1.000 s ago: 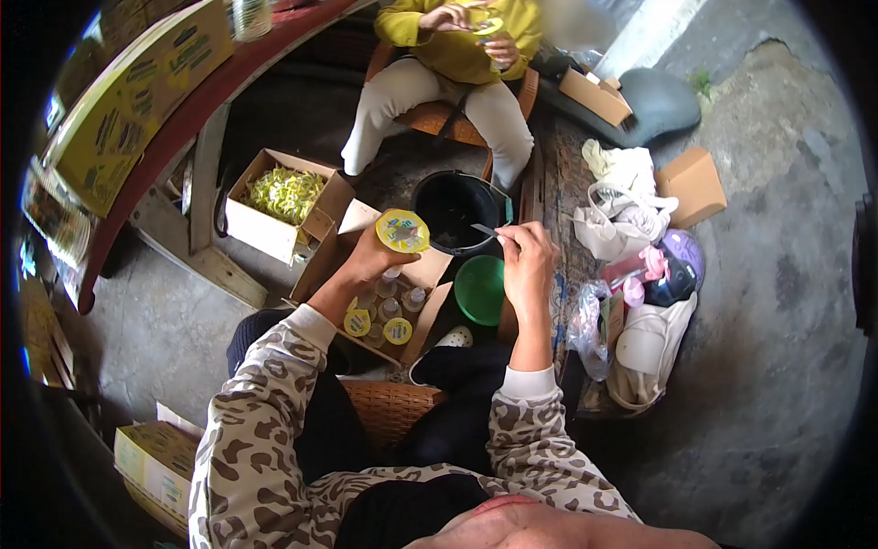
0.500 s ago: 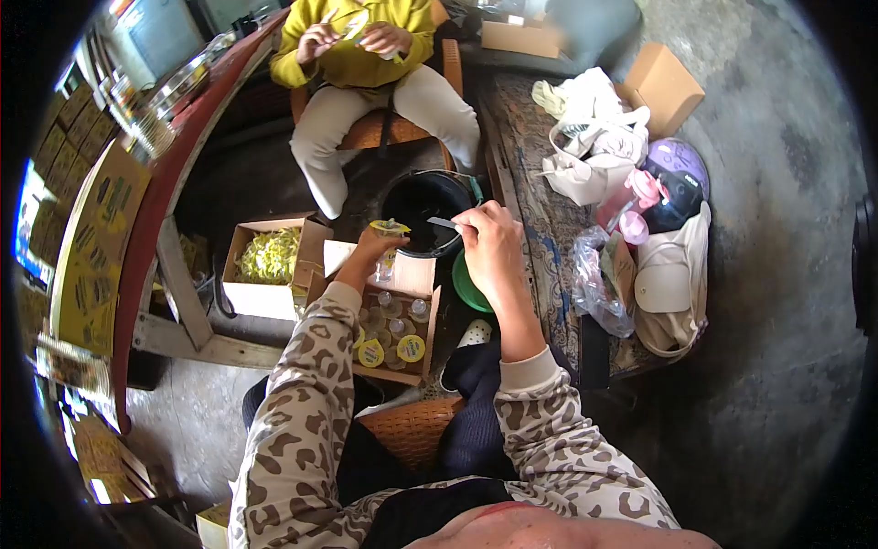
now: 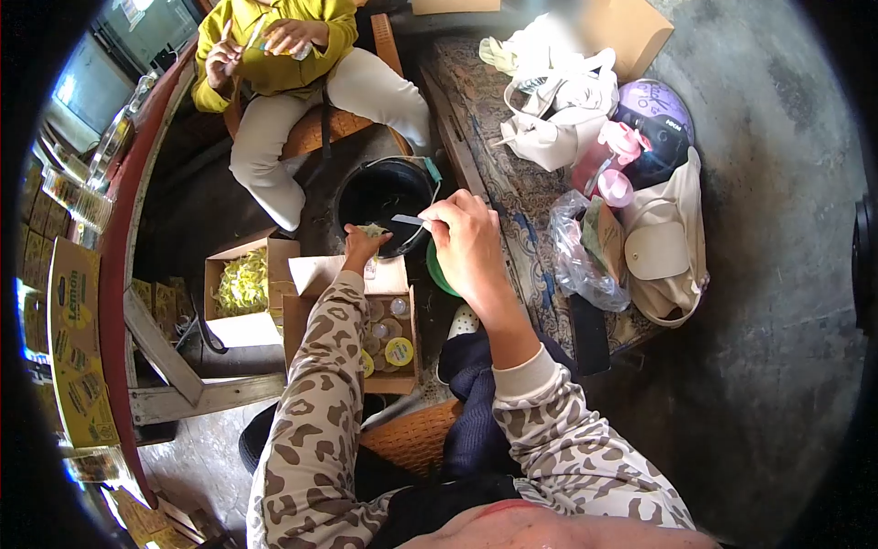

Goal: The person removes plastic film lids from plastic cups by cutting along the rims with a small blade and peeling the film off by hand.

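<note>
My left hand is wrapped around a small clear plastic cup, its pale yellowish top showing above my fingers by the bucket's near rim. In my right hand is a small knife, pinched between thumb and fingers. Its flat grey blade points left over the black bucket, apart from the cup. Below my left hand stands an open cardboard box with several clear cups inside, some with yellow printed lids.
Left of the cups is a box of yellow-green strips. A green basin sits beside the bucket. Opposite sits a person in a yellow top, hands raised. The patterned bench on the right carries bags, a purple helmet and a plastic bag.
The view has shifted, so the surroundings sit further left. My left hand still grips the cup, whose yellow top now looks paler and less flat. The knife remains in my right hand.
</note>
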Demonstrator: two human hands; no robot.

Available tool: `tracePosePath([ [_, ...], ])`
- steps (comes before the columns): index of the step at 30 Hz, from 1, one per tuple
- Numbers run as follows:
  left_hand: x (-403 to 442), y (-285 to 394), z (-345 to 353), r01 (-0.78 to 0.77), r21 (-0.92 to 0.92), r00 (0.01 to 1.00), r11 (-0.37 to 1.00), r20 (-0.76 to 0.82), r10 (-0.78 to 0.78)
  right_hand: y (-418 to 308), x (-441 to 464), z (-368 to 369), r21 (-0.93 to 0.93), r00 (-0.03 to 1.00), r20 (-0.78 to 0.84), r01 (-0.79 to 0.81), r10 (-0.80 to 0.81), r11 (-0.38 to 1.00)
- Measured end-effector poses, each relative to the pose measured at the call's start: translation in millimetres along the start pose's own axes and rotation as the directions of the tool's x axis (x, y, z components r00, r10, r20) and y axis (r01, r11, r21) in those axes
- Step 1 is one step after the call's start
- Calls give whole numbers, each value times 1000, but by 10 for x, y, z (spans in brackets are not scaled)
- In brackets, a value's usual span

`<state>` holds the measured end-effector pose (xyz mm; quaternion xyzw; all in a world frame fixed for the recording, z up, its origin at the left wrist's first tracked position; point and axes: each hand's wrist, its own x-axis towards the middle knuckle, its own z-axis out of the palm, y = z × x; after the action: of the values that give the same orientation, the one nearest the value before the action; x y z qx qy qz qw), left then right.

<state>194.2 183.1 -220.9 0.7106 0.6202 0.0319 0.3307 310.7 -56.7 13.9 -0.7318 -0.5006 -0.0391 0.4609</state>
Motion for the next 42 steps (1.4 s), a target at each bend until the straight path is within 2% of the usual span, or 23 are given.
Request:
tracePosePath([
  [3,-1,-49,91,-31,70,999,997,-18,33,-6,20,-16,6,1000,0,-17,17,1000],
  [5,-14,-67,130,-132,183,987,974,-70,147,-8,17,-10,10,1000,-5,-24,24,1000],
  [6,-50,-50,131,-133,186,987,974,-68,147,-9,14,-3,7,1000,-4,-21,21,1000],
  [9,-94,-63,132,-132,258,989,957,-32,145,-22,8,6,14,1000,-10,-11,11,1000],
  [11,16,-180,225,-210,351,977,913,28,214,-31,9,14,24,1000,-20,-2,2,1000],
  [16,-136,-156,145,-180,199,983,963,-9,186,-56,-4,31,55,1000,-16,6,-5,998],
  [18,-105,-231,172,-213,51,974,976,-62,216,-65,-7,36,61,1000,-19,4,-3,998],
  [19,-52,-273,214,-256,87,956,963,-125,266,-70,-9,37,66,1000,-15,1,0,998],
  [26,-169,-190,87,-227,100,953,969,-180,242,-84,-9,33,100,1000,-14,-11,12,995],
  [28,-131,-156,49,-129,112,986,985,-89,139,-71,-9,38,93,1000,8,-20,19,995],
  [31,-27,-191,77,-142,152,989,978,-5,145,-91,-10,24,104,1000,-11,-20,22,994],
  [37,-103,-85,219,-62,248,997,967,-24,70,-73,-9,31,86,1000,23,-17,15,996],
  [41,-128,19,137,-68,266,998,962,37,60,-45,-5,53,82,1000,22,-11,10,997],
  [42,-80,-16,109,-118,291,992,949,68,102,-47,-6,49,80,1000,20,-11,9,997],
])
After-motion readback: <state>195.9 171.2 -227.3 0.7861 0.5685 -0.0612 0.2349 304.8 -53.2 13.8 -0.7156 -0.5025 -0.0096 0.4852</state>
